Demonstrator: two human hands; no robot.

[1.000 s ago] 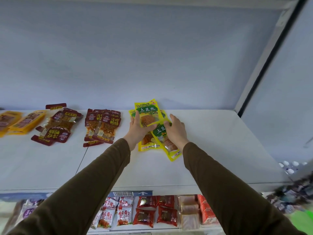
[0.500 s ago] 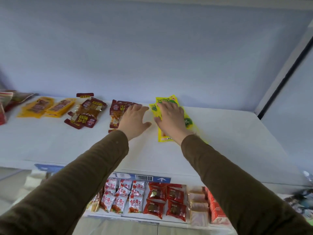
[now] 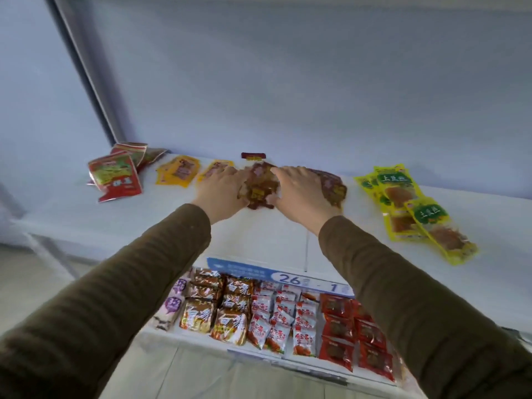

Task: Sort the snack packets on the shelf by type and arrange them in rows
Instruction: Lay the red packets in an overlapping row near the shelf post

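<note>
Both my hands are on the heap of dark red snack packets (image 3: 260,188) at the middle of the white shelf (image 3: 144,223). My left hand (image 3: 220,194) lies on the heap's left side, and my right hand (image 3: 299,191) covers its right side; motion blur hides whether the fingers curl round a packet. Yellow-green packets (image 3: 414,208) lie in an overlapping row to the right, untouched. Orange-yellow packets (image 3: 178,171) lie left of the heap, and red-green packets (image 3: 118,177) lean at the far left.
A lower shelf (image 3: 273,349) in front of me holds rows of small packets in brown, white and red. A blue price strip (image 3: 276,276) runs along the upper shelf's front edge. The back wall stands close behind the packets.
My hands left the yellow-green packets and moved left onto the dark red heap. My view swung left, so the yellow-green packets now sit at the right.
</note>
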